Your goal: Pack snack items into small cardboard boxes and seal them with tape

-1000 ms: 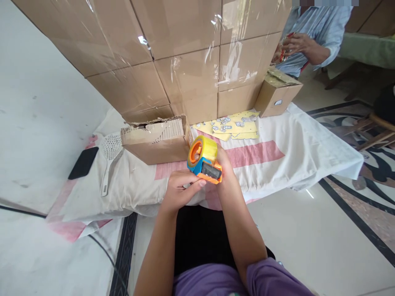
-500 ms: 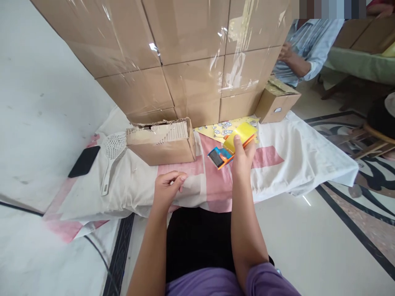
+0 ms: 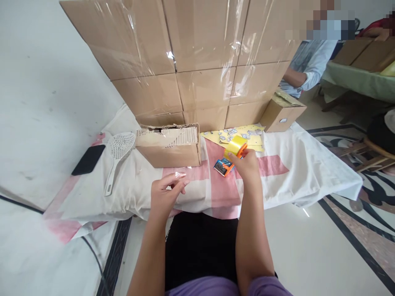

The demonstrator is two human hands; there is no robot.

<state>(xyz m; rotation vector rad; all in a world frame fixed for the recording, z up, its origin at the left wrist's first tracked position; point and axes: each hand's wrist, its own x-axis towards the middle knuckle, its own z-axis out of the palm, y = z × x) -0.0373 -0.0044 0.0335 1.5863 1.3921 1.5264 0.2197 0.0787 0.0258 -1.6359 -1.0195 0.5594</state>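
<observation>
My right hand (image 3: 248, 164) grips a tape dispenser (image 3: 222, 166) with a blue and orange body and a yellow roll, low over the pink-and-white cloth. Its cutter end points toward the left front. My left hand (image 3: 165, 191) is over the front of the cloth with thumb and fingers curled close. A small shiny piece of clear tape (image 3: 181, 174) shows at its fingertips. Just beyond that hand stands a cardboard box (image 3: 173, 152) with a torn, ragged top edge. A yellow patterned sheet (image 3: 254, 142) lies behind the dispenser.
A tall wall of taped cardboard boxes (image 3: 203, 86) stands at the back. On the left lie a white skimmer (image 3: 119, 148) and a black phone-like slab (image 3: 88, 160). A smaller box (image 3: 282, 113) stands back right, near another person's arm (image 3: 296, 78).
My right hand has lowered the dispenser toward the cloth and turned it. My left fingers have shifted slightly, and the tape piece at their tips shows more plainly. The camera view has shifted.
</observation>
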